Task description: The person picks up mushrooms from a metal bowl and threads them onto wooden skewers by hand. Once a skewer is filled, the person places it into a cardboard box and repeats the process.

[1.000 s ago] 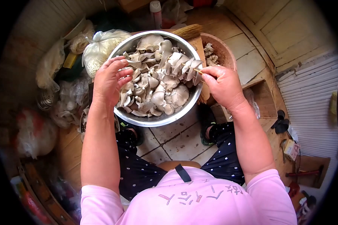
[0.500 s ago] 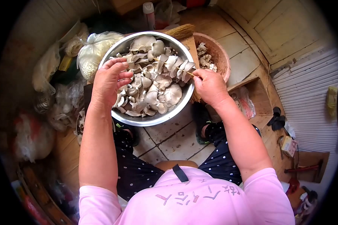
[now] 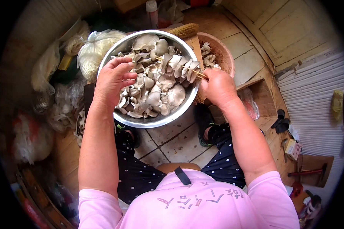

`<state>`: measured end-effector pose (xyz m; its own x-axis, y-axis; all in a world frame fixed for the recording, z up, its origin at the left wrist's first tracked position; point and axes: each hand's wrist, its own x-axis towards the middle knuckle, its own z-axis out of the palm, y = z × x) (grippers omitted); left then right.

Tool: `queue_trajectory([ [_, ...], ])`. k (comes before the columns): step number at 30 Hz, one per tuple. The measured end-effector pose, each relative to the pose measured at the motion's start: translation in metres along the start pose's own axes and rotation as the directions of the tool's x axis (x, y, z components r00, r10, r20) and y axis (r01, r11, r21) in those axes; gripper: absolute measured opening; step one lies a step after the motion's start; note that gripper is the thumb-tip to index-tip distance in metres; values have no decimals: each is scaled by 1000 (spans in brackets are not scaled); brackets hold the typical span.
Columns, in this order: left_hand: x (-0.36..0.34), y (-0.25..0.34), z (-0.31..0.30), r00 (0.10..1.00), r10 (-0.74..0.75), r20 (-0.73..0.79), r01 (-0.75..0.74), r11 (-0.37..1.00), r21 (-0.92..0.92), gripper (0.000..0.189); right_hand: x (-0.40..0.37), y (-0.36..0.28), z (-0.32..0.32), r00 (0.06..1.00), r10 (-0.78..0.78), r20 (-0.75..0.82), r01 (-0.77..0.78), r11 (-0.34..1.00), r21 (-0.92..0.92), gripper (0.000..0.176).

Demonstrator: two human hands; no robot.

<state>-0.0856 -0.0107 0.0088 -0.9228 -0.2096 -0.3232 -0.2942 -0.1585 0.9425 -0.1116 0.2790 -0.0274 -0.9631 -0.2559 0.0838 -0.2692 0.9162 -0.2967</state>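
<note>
A large metal bowl (image 3: 156, 124) is full of grey-white mushroom pieces (image 3: 153, 98). My right hand (image 3: 219, 86) is closed around the ends of thin wooden skewers (image 3: 200, 74) at the bowl's right rim. Several mushroom slices (image 3: 176, 66) are threaded on those skewers, which point left over the bowl. Over the bowl's left rim is my left hand (image 3: 116, 79), its fingers apart and nothing seen between them.
Behind the bowl's right side stands a pink basin (image 3: 226, 57) with pale pieces in it. A straw brush (image 3: 183, 31) and a spray can (image 3: 151, 15) lie beyond the bowl. Plastic bags (image 3: 97, 49) crowd the left, and a wooden box (image 3: 262, 100) is at right.
My right hand has shifted slightly right and down, and more of the skewers' ends now shows beside it. The left hand has hardly moved.
</note>
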Motion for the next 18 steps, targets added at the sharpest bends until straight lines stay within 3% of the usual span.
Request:
queue_trajectory([
  [2, 0, -1, 0, 1000, 0, 6, 0, 1000, 5, 26, 2, 5, 0, 999, -5, -42, 7, 999, 53, 13],
  [4, 2, -2, -1, 1000, -5, 16, 5, 1000, 8, 26, 3, 12, 5, 985, -108, -135, 118, 991, 70, 12],
  [8, 1, -2, 2, 1000, -14, 26, 13, 999, 33, 27, 7, 17, 9, 983, -127, -133, 135, 990, 49, 13],
  [10, -1, 0, 5, 999, -20, 45, 17, 998, 65, 28, 8, 18, 10, 995, -95, -15, 96, 991, 90, 16],
  [18, 2, -2, 5, 994, -37, 104, 26, 994, 107, 24, 13, 18, 4, 990, -16, 142, -8, 986, 166, 19],
])
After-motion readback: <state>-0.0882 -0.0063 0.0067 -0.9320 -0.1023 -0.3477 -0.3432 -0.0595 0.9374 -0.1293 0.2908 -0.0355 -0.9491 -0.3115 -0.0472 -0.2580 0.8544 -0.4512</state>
